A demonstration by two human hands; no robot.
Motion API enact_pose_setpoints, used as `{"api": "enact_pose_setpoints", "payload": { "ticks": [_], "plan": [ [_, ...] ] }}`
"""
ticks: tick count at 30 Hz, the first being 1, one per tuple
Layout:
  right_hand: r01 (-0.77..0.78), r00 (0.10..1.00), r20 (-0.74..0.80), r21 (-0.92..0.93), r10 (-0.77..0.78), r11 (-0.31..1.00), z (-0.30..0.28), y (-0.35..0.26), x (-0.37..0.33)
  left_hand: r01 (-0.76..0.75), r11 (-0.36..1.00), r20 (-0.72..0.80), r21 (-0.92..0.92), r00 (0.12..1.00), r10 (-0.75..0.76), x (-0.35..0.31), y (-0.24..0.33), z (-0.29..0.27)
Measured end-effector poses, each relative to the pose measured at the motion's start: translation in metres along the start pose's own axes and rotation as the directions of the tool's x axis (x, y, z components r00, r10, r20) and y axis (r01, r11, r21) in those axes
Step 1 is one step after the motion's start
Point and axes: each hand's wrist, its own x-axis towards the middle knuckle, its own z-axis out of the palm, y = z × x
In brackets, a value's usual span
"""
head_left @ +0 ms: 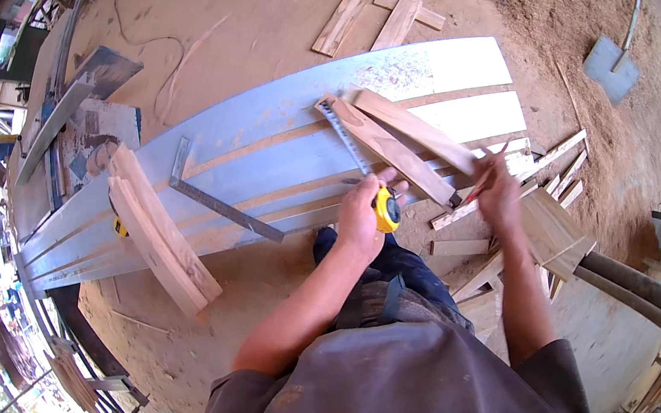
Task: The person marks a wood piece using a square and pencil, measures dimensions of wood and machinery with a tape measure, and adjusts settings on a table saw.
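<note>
My left hand (pixel 361 216) is closed around a yellow tape measure (pixel 387 209). Its blade (pixel 346 135) runs out along the edge of a pale wooden board (pixel 391 150), reaching that board's far end. In my right hand (pixel 498 200), near the board's closer end, is a thin red pencil (pixel 479 183), slightly blurred. A second wooden board (pixel 416 129) lies close beside the measured one, partly overlapping it in view. Both rest on a long pale table top (pixel 259 113) with lengthwise strips.
A metal carpenter's square (pixel 230 212) lies on the table, left of my left hand. Further left, several planks (pixel 161 236) cross the table's near edge. Wood offcuts (pixel 555 177) are piled at right. Beyond lie a shovel (pixel 613 70), sawdust (pixel 542 15) and loose boards (pixel 398 23).
</note>
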Motion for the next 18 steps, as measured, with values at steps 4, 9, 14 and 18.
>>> {"api": "enact_pose_setpoints", "payload": {
  "ticks": [4, 9, 14, 18],
  "plan": [
    [0.139, 0.905, -0.382, -0.153, -0.189, 0.978, -0.046, -0.019, 0.002, 0.007, 0.999, 0.051, 0.031, 0.999, -0.008, -0.011, -0.003, 0.001],
    [-0.081, 0.996, 0.024, 0.684, 0.089, 0.725, 0.021, -0.079, -0.073, 0.017, 0.999, 0.144, 0.028, 0.989, -0.020, -0.016, -0.037, 0.005],
    [-0.201, 0.979, 0.146, 0.802, 0.141, 0.563, 0.054, -0.099, -0.107, 0.124, 0.990, 0.163, 0.066, 0.978, -0.134, -0.035, -0.036, 0.020],
    [-0.212, 0.974, 0.175, 0.489, 0.143, 0.846, 0.035, -0.082, -0.112, -0.057, 0.985, 0.107, 0.164, 0.993, 0.040, -0.017, -0.032, 0.002]
  ]
}}
